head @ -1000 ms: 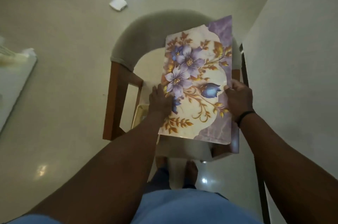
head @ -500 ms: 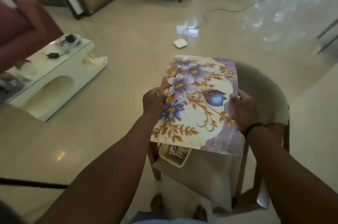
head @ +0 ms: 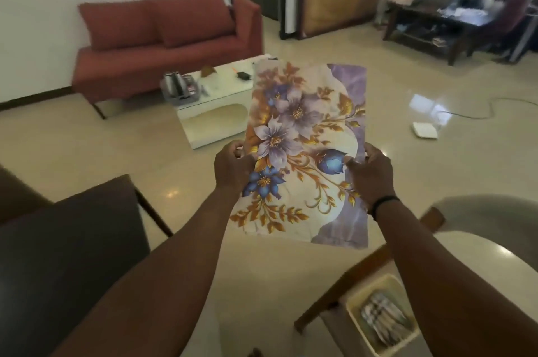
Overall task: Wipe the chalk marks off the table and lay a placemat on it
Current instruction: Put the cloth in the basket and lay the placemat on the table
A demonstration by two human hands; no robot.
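Glossy tiled floor (head: 87,150); left hand (head: 233,169), right hand (head: 371,174) grip rectangular floral placemat (head: 302,153) edges.

Low white table (head: 209,112) partly behind placemat (head: 302,153)

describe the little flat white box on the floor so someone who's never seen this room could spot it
Start at the flower-printed rectangular placemat held up by both hands mid-room, then look right across the glossy cream tiled floor. There lies a small flat white square box beside a window glare, with a thin dark cable curling behind it. Nothing else lies on that patch of floor.
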